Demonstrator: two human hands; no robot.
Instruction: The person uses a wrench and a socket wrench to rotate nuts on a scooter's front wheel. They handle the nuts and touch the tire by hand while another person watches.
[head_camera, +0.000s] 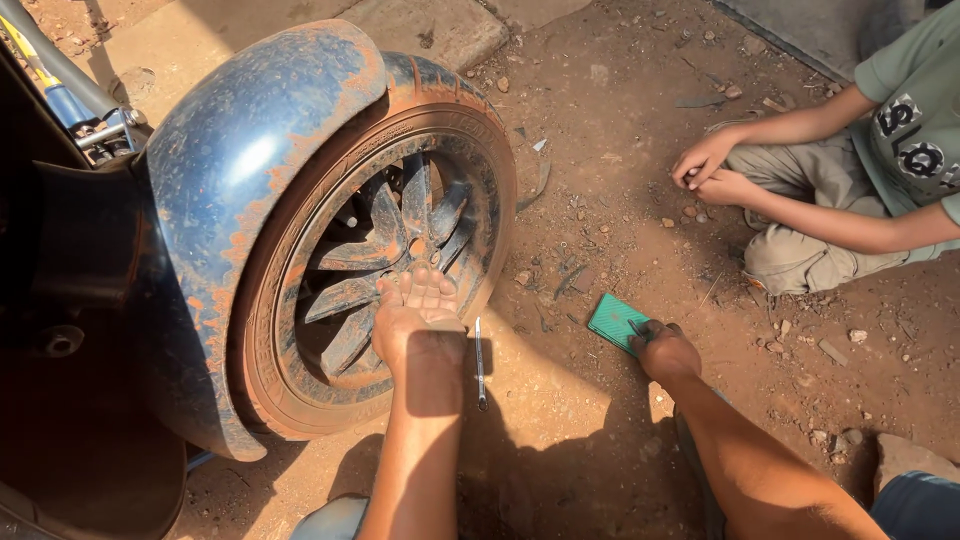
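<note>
While the left hand (415, 315) rests open on the wheel (385, 255), the right hand (662, 348) grips a half-hidden green packet (615, 322).

ground (600, 420): reddish dirt strewn with small stones | concrete slab (440, 30): set at top | light: hard sun, sharp shadows cast

- The left hand (412, 312) reaches into the spokes of a dusty scooter wheel (385, 250), its fingers (425, 278) spread open at the hub.
- A thin metal tool (480, 362) lies on the dirt ground (600, 430) just beside that wrist.
- The right hand (662, 345) presses on a small green packet (617, 322).
- Another person's hands (712, 170) rest together, well apart, at upper right.
</note>
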